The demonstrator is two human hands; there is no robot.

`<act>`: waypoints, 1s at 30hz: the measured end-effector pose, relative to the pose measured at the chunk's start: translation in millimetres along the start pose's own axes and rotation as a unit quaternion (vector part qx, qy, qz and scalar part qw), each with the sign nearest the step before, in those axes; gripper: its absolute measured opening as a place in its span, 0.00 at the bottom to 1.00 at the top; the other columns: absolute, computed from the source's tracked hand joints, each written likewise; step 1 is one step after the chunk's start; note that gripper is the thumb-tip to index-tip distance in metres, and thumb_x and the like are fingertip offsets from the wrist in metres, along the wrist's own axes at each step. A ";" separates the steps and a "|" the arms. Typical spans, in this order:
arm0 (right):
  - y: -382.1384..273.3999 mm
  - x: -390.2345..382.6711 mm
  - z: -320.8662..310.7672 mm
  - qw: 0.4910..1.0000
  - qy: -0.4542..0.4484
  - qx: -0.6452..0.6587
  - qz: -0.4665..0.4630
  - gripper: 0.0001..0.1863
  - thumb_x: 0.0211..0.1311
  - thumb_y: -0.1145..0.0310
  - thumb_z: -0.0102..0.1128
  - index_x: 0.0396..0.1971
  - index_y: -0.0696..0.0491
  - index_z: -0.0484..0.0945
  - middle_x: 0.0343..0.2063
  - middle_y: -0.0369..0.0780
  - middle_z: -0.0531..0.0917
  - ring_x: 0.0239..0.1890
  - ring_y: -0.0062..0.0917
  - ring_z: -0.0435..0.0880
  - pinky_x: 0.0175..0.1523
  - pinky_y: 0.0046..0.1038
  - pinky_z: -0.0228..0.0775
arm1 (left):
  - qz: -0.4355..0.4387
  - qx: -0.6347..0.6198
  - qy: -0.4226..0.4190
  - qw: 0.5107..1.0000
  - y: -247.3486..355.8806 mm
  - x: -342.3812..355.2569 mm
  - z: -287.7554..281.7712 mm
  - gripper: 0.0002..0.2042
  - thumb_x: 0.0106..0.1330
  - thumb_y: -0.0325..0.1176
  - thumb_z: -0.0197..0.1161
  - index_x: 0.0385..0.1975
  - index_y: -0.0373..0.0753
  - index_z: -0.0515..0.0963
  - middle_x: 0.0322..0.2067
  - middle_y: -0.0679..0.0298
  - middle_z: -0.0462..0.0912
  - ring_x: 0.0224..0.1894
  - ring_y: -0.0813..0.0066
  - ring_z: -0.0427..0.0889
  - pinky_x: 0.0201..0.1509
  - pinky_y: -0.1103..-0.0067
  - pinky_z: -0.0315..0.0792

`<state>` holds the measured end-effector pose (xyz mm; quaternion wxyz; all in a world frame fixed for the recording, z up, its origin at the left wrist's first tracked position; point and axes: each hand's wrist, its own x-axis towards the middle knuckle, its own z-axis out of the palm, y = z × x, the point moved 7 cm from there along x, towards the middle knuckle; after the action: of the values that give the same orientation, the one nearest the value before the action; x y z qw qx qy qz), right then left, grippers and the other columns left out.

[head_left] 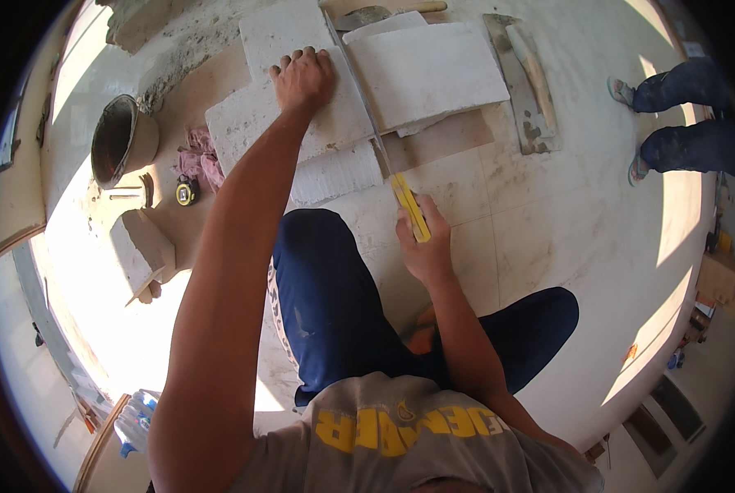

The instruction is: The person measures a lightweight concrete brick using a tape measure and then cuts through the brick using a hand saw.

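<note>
- One bare right hand (427, 242) grips a yellow-handled metal saw (410, 207) along a white rectangular block (333, 119)'s edge.
- Left hand (304, 80) lies unclenched atop that block.

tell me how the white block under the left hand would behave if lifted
The white block is probably stiff, looking like a solid slab. Its pitted surface suggests edges may crumble. Its dull face under the left hand likely isn't slippery.

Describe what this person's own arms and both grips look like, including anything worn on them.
The left arm and right arm are bare below the short sleeves of a grey shirt with large yellow lettering. The left grip and right grip are ungloved, with no watch or bracelet showing.
</note>
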<state>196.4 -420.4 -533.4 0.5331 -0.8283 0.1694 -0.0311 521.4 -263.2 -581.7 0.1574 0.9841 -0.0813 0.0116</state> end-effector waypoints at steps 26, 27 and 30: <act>-8.2 21.2 3.7 0.999 -0.027 0.010 0.039 0.14 0.72 0.74 0.65 0.53 0.60 0.78 0.31 0.46 0.83 0.28 0.29 0.83 0.39 0.31 0.78 | 0.001 0.003 0.004 1.000 0.2 -3.1 -3.3 0.24 0.82 0.48 0.43 0.52 0.37 0.84 0.57 0.52 0.86 0.64 0.48 0.80 0.73 0.50 0.61; -0.2 13.5 3.3 0.999 -0.027 0.016 0.039 0.14 0.72 0.74 0.65 0.54 0.60 0.79 0.31 0.46 0.83 0.28 0.29 0.83 0.38 0.32 0.78 | -0.004 0.003 0.001 1.000 1.1 -11.1 1.3 0.25 0.82 0.48 0.43 0.53 0.37 0.84 0.57 0.52 0.86 0.64 0.48 0.80 0.73 0.50 0.61; 4.9 -91.6 -37.2 1.000 -0.002 0.007 0.002 0.09 0.72 0.75 0.61 0.48 0.59 0.77 0.28 0.40 0.79 0.29 0.20 0.77 0.36 0.27 0.74 | -0.013 0.019 0.023 0.999 -13.2 -4.2 -0.6 0.25 0.82 0.49 0.43 0.53 0.37 0.84 0.57 0.52 0.86 0.64 0.49 0.80 0.74 0.50 0.61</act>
<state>100.3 -426.0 -510.0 0.5391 -0.8244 0.1698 -0.0298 519.4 -250.0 -585.5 0.1402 0.9875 -0.0643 0.0338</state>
